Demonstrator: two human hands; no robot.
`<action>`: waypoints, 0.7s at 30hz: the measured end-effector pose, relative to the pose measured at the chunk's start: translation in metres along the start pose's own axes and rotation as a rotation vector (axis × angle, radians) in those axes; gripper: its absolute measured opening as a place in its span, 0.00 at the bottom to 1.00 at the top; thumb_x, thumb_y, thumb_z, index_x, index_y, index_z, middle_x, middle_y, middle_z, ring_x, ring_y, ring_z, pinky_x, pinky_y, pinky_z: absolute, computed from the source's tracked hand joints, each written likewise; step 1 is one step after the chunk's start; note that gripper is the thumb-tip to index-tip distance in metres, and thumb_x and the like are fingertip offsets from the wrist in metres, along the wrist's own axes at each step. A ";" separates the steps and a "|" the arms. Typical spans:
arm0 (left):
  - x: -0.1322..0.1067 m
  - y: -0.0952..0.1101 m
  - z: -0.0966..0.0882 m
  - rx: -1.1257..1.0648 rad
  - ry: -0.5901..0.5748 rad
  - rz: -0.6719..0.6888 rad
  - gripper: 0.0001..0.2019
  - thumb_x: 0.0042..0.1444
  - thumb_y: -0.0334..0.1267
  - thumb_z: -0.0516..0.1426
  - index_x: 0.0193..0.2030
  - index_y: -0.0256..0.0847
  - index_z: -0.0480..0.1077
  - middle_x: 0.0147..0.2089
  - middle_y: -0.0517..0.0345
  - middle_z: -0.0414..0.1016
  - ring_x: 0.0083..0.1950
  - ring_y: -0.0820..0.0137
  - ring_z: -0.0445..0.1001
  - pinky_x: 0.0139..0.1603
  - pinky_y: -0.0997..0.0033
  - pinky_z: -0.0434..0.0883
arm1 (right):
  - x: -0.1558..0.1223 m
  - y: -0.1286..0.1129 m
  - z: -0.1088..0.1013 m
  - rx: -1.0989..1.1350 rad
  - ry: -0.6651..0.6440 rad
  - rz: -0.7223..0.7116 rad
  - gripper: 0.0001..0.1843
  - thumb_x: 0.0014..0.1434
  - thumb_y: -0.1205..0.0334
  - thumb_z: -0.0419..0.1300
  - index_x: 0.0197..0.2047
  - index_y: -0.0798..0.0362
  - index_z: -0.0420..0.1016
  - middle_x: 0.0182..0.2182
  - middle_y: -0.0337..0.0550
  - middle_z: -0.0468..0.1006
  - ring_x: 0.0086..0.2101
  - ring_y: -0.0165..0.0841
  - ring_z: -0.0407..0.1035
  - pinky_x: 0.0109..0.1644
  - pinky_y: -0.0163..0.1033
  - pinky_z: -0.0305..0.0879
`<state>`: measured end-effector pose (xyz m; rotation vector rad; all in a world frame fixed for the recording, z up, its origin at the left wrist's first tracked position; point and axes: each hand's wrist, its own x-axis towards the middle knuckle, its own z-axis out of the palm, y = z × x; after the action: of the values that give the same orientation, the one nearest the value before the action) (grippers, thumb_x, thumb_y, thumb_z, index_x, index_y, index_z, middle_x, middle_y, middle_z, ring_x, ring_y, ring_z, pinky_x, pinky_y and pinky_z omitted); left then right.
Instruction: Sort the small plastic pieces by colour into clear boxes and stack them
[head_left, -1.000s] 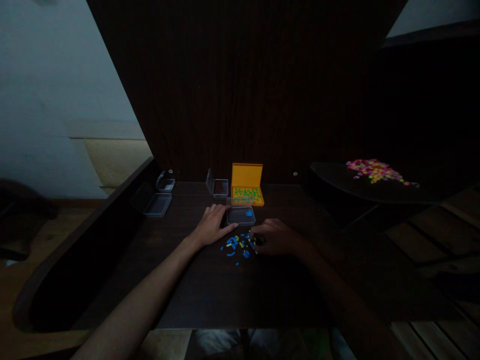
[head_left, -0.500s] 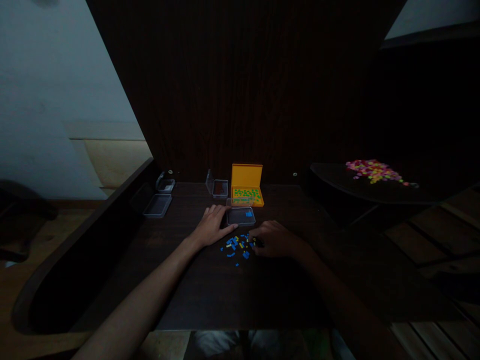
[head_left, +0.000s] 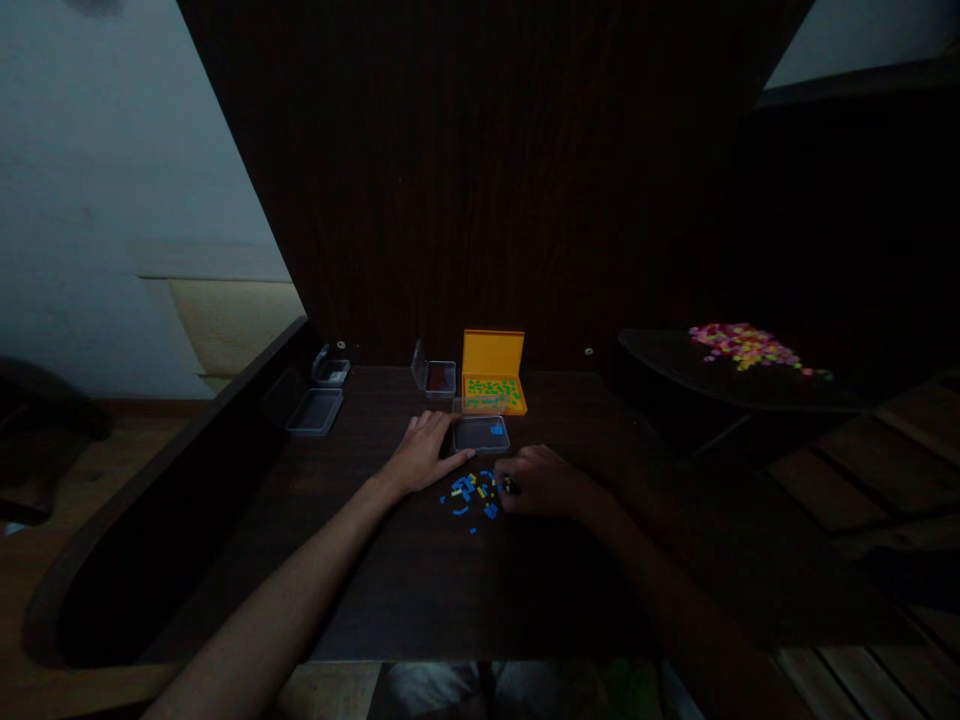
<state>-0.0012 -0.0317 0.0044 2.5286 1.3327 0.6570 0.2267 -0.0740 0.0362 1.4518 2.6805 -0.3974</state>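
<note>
My left hand [head_left: 424,455] lies on the desk with its fingers stretched out and its thumb apart. It rests against the left side of a clear plastic box [head_left: 480,449], whose lid is raised. A blue piece [head_left: 497,430] lies inside that box, to the right. My right hand [head_left: 547,482] is closed, thumb and fingers pressed together at the right edge of a loose pile of small building bricks [head_left: 466,488], blue, yellow and whitish. Whatever its fingertips hold is too small and dark to make out.
Behind the clear box, an orange case [head_left: 493,352] stands open with green pieces inside. Another open clear box [head_left: 440,377] is to its left. A clear tray [head_left: 316,411] and a small box [head_left: 331,372] sit farther left. Colourful pieces [head_left: 750,345] lie heaped on the right-hand shelf.
My right hand's fingers have drawn together over the right edge of the brick pile, and the hand has shifted slightly left. My left hand has stayed beside the clear box.
</note>
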 end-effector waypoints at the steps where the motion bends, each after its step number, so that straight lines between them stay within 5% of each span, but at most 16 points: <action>1: 0.000 0.000 0.000 -0.003 0.002 -0.001 0.26 0.60 0.55 0.54 0.58 0.41 0.63 0.52 0.48 0.70 0.52 0.56 0.66 0.53 0.53 0.64 | 0.001 0.000 0.002 -0.009 0.001 -0.001 0.15 0.54 0.56 0.61 0.46 0.49 0.75 0.40 0.47 0.77 0.44 0.40 0.69 0.47 0.40 0.58; 7: 0.000 -0.001 0.001 -0.017 0.002 0.007 0.26 0.60 0.55 0.53 0.59 0.41 0.63 0.52 0.48 0.70 0.53 0.55 0.66 0.54 0.52 0.63 | 0.001 0.000 0.003 -0.015 0.019 -0.003 0.14 0.56 0.56 0.60 0.45 0.49 0.75 0.39 0.46 0.77 0.43 0.39 0.69 0.46 0.39 0.57; 12: 0.000 -0.003 0.003 -0.011 0.001 0.010 0.27 0.60 0.56 0.53 0.59 0.40 0.63 0.52 0.48 0.71 0.53 0.55 0.66 0.53 0.53 0.64 | 0.002 0.004 -0.017 0.033 0.074 0.019 0.12 0.56 0.56 0.59 0.43 0.49 0.76 0.32 0.41 0.76 0.35 0.34 0.69 0.38 0.35 0.55; 21: 0.001 -0.002 0.003 0.009 -0.003 0.015 0.26 0.60 0.56 0.52 0.57 0.40 0.63 0.51 0.47 0.70 0.52 0.55 0.66 0.53 0.53 0.64 | 0.039 0.020 -0.041 0.065 0.134 -0.021 0.12 0.55 0.61 0.57 0.41 0.52 0.77 0.30 0.40 0.77 0.30 0.31 0.68 0.34 0.33 0.55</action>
<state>-0.0004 -0.0297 0.0010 2.5481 1.3197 0.6509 0.2246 -0.0209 0.0649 1.5207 2.8146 -0.4060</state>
